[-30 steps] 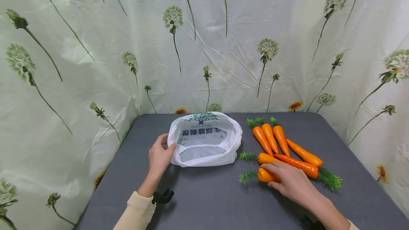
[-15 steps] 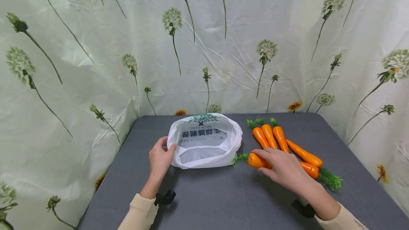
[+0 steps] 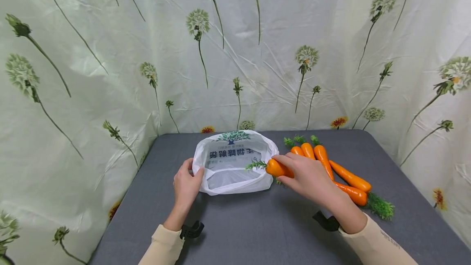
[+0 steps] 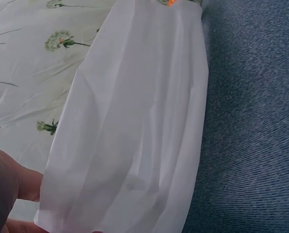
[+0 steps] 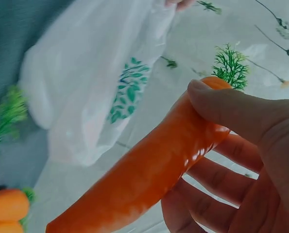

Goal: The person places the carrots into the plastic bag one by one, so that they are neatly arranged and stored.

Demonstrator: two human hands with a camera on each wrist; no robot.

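Note:
A white plastic bag [image 3: 235,186] stands with its mouth spread on the table, a green tree print and dark lettering on its back wall. My left hand [image 3: 187,185] grips the bag's left rim, thumb inside the edge and fingers behind it. In my right hand [image 3: 310,179] is an orange carrot [image 5: 139,165], held between thumb and fingers near its leafy end. The carrot's green top [image 3: 256,165] reaches over the bag's right rim in the head view. The right wrist view shows the carrot's whole length, clear of the bag [image 5: 86,92].
Several more carrots [image 3: 323,160] lie on the dark grey table [image 3: 235,232] to the right, some partly hidden by my right hand. One has its green leaves [image 3: 380,207] pointing right. A curtain [image 3: 272,72] with a dandelion print hangs behind the table.
My right hand has lifted a carrot from the near side of the group and carried it left and up to the bag's right rim. My left hand stays at the bag's left rim.

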